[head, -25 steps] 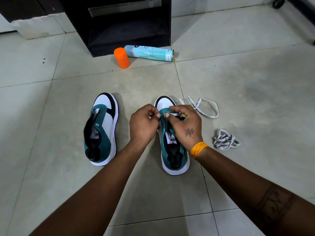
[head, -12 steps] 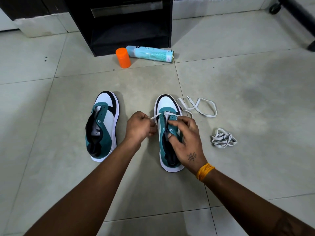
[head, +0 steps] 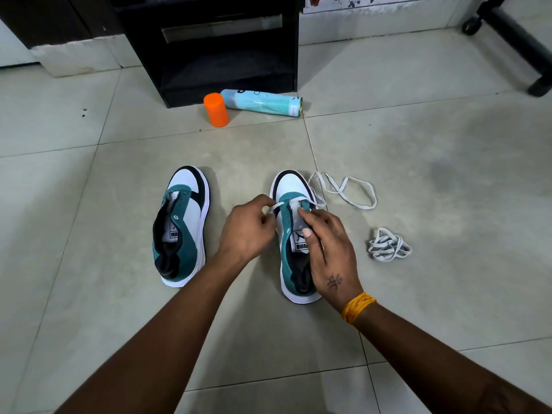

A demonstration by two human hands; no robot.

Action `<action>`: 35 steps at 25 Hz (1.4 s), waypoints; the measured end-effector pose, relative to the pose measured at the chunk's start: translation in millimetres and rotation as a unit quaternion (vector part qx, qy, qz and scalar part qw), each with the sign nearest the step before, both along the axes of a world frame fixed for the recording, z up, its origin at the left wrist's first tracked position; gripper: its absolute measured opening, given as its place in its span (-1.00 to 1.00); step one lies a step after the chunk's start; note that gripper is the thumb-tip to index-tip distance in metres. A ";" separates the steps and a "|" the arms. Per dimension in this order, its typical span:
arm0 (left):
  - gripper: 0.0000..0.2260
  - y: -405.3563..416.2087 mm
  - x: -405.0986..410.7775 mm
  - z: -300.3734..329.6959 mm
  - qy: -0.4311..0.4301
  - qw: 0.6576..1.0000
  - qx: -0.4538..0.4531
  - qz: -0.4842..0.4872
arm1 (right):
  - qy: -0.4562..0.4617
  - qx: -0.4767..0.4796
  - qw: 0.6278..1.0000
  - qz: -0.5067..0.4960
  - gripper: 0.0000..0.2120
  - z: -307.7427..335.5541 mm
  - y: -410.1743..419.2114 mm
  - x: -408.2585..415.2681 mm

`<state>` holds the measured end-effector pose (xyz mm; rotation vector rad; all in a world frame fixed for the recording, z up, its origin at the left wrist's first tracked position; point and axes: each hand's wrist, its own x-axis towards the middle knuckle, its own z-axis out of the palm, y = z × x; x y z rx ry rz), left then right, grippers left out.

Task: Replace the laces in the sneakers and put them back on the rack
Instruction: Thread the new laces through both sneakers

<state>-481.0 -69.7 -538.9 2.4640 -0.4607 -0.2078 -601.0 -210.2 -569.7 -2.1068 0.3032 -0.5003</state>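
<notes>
Two sneakers lie toes-away on the floor: the left hand (head: 248,231) has a pinching grip on the lace (head: 276,207) at the right sneaker (head: 291,234), whose tongue the right hand (head: 328,249) pins, presumably to steady threading.

two sneakers (head: 182,225) side by side, laces (head: 388,245) right

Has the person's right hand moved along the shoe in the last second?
Yes. The right hand has slid back from the toe end toward the heel of the right sneaker, now resting over its tongue.
</notes>
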 end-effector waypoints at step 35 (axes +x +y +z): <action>-0.81 20.7 10.3 -19.9 -0.004 0.989 0.142 0.046 | 0.010 -0.004 1.000 -0.007 -0.69 -0.4 -1.2 -0.9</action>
